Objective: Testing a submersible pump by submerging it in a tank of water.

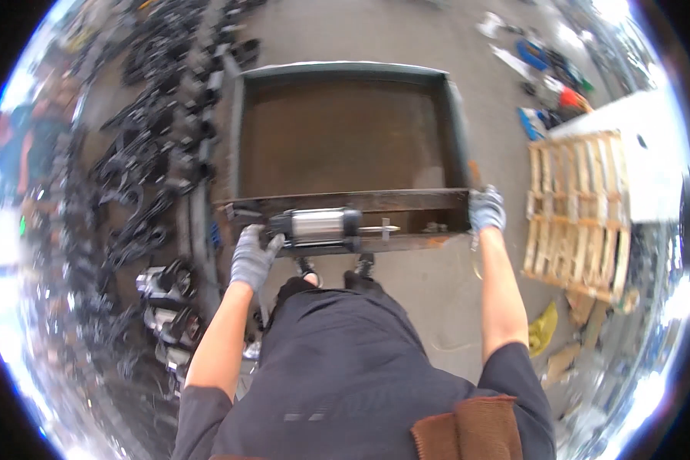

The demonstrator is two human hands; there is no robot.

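Observation:
A cylindrical motor [319, 228] with a silver body, black ends and a thin shaft pointing right lies across the front ledge of a metal bin [345, 201]. At its left end is my left hand [251, 257] in a grey glove, thumb and fingers apart. Beside the ledge's right end, my gloved right hand [487, 209] has its fingers curled. A thin loop hangs below that hand; what the fingers hold is too blurred to tell. Some small parts [435, 227] lie on the ledge right of the shaft.
Dark metal parts [142, 138] crowd the left side, with several silver-bodied motors [165, 280] nearer me. On the right stands a wooden pallet [576, 213] by a white surface [655, 157]. A yellow bag [543, 330] lies on the floor below the pallet.

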